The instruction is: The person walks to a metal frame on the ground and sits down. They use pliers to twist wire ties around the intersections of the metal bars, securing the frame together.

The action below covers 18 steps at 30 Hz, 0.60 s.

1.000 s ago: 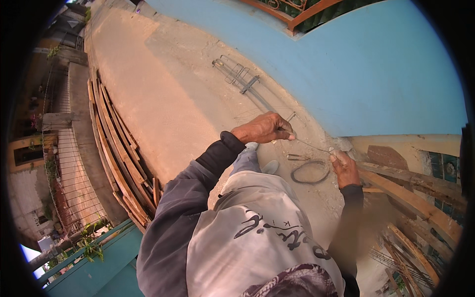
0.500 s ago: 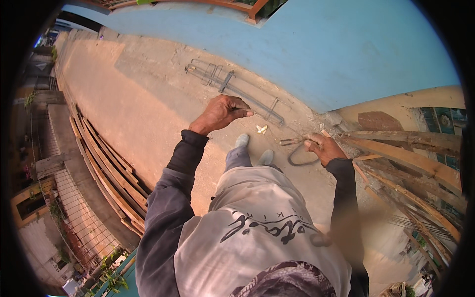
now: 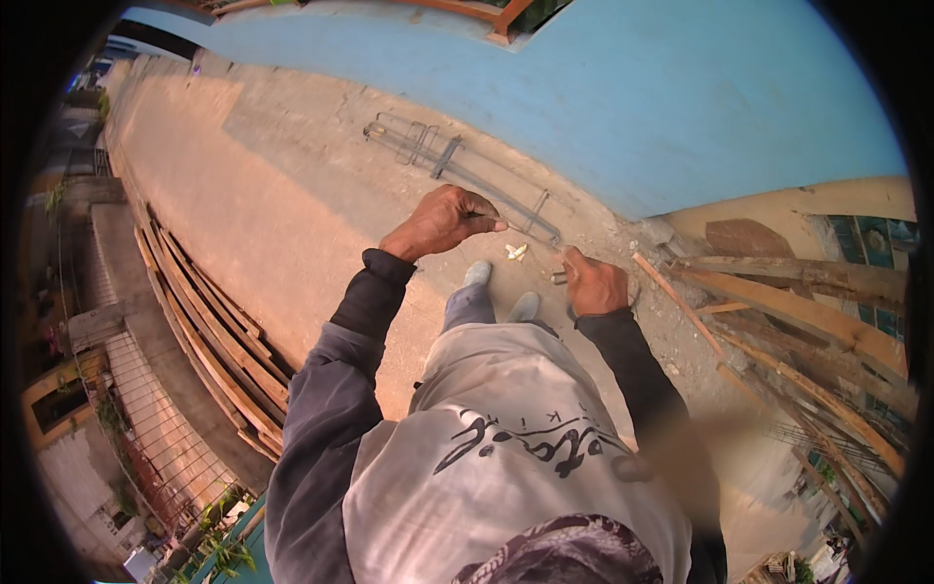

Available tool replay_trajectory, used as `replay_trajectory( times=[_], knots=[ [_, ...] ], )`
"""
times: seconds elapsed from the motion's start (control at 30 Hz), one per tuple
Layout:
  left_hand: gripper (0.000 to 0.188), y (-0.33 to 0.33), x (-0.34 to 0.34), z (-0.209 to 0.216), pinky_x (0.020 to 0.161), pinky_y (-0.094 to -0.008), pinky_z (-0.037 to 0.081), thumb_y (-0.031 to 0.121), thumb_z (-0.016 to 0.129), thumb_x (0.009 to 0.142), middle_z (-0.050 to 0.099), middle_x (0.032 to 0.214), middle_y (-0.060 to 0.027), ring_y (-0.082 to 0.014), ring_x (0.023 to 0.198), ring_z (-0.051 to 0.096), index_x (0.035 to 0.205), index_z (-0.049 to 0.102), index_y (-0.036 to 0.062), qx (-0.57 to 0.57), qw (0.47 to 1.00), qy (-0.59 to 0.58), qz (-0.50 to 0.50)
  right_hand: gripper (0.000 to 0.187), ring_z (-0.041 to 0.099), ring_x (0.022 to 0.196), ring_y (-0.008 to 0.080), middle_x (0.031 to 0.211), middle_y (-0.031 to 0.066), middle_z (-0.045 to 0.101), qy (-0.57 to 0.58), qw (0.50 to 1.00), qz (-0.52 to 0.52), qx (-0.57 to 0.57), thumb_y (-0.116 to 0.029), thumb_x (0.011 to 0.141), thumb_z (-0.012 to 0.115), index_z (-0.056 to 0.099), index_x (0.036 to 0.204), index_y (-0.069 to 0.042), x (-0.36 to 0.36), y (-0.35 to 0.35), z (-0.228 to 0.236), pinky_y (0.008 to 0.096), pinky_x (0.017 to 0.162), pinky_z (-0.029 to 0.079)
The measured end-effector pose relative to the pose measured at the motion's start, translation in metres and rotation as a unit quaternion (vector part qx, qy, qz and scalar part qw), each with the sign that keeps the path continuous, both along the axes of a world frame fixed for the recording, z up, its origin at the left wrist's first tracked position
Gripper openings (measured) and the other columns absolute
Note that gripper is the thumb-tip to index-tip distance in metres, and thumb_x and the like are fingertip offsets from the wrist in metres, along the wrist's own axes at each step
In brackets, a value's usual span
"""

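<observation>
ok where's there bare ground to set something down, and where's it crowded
Widest bare ground: between the left planks and the left hand. A narrower patch lies between the right sleeve and the right planks. It's crowded near the blue wall, where a metal frame lies, and among the right planks. A wire spans from left hand to right hand.

Blue wall (image 3: 720, 107) at top, wood planks (image 3: 209, 341) piled L, more timber (image 3: 808, 316) R, plants (image 3: 228, 555) btm L.

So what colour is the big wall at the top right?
The big wall is light blue, best seen in the head view.
</observation>
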<state>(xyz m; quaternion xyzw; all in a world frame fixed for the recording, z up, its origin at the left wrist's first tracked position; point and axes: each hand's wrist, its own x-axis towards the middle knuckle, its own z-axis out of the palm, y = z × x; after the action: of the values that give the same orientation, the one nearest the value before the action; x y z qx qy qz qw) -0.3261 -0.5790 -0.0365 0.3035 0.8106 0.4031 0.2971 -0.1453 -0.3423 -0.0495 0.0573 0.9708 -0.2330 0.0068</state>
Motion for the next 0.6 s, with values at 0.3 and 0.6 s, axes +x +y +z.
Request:
replay_trajectory(
  times=[0.3, 0.6],
  knots=[
    [0.049, -0.022, -0.016, -0.041, 0.092, -0.0398, 0.055, 0.041, 0.059, 0.103, 0.056, 0.141, -0.0222, -0.0264, 0.111, 0.066, 0.138, 0.059, 0.0055, 0.141, 0.963, -0.035, 0.226, 0.029, 0.069, 0.082, 0.0417, 0.086, 0.0226, 0.07, 0.052, 0.975, -0.14, -0.162, -0.031, 0.095, 0.068, 0.073, 0.109, -0.007, 0.0, 0.026, 0.002, 0.0422, 0.069, 0.053],
    [0.07, -0.005, -0.007, -0.057, 0.082, -0.0352, 0.054, 0.061, 0.05, 0.101, 0.073, 0.087, -0.0155, -0.022, 0.083, 0.067, 0.101, 0.073, -0.005, 0.087, 0.962, -0.088, 0.243, 0.03, 0.07, 0.084, 0.0399, 0.088, 0.022, 0.071, 0.003, 0.984, -0.152, -0.093, -0.033, 0.095, 0.069, 0.073, 0.11, -0.007, 0.005, 0.025, 0.01, 0.0424, 0.071, 0.054]
  ],
)
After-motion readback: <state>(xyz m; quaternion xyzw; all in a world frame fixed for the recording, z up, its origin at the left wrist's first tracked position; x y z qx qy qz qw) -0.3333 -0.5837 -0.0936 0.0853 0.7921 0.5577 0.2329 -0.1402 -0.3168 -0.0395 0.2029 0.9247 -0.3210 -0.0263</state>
